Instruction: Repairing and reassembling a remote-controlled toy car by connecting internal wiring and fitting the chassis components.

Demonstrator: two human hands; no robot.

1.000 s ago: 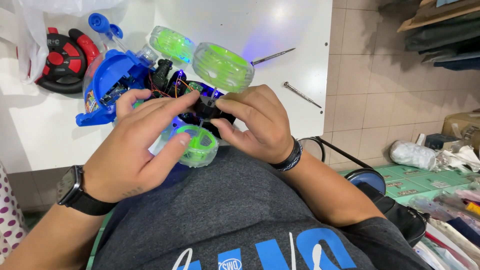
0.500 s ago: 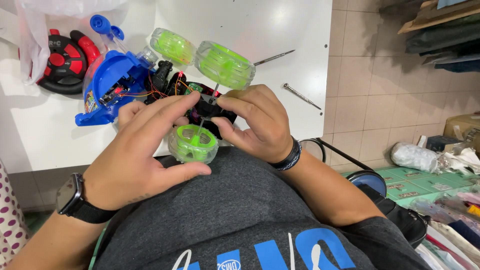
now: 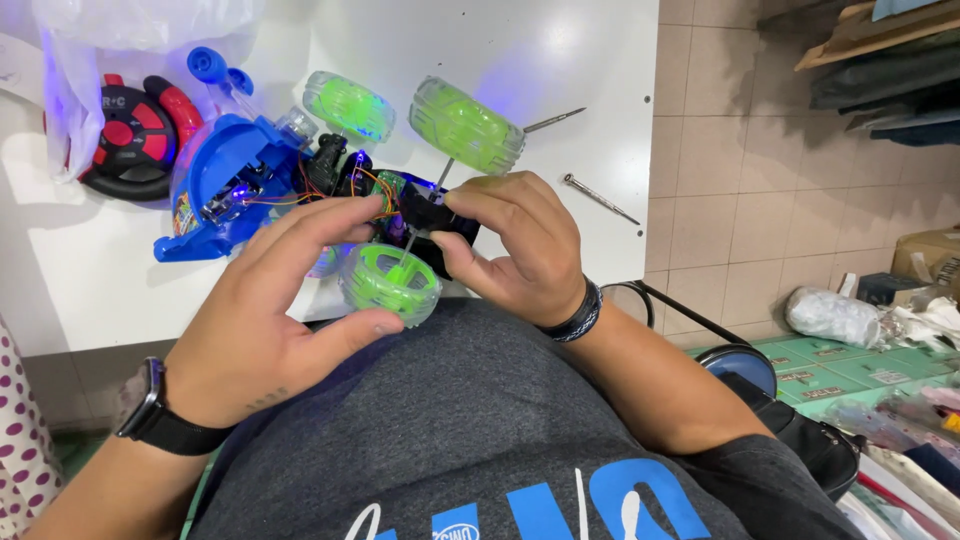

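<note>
Head view looks down on our big white table [image 3: 560, 50], which fills the top of what we see. On it, near the front edge, sits our toy car [image 3: 330, 190]. It is opened up: the blue shell [image 3: 215, 190] lies tipped to the left, and thin coloured wires [image 3: 365, 185] run from it to the black middle part [image 3: 435, 215]. Small blue lights glow inside.

Our left hand [image 3: 270, 320] curls around the near green wheel [image 3: 390, 285], thumb under it and fingers stretched over the top, touching the wires. Our right hand [image 3: 520, 250] pinches the black middle part between thumb and fingers, closed tight on it. Two more green wheels [image 3: 465, 125] stick up behind on thin metal rods.

We think the car is light and made of hard plastic. The wheels look a bit soft and grippy. The wires look thin and could snap, so it seems best to hold the black part or a wheel, not the wires.

A red and black remote [image 3: 135, 135] sits far left, partly under a clear bag [image 3: 130, 30]. Two thin metal tools [image 3: 598, 198] lie to the right of the car.
</note>
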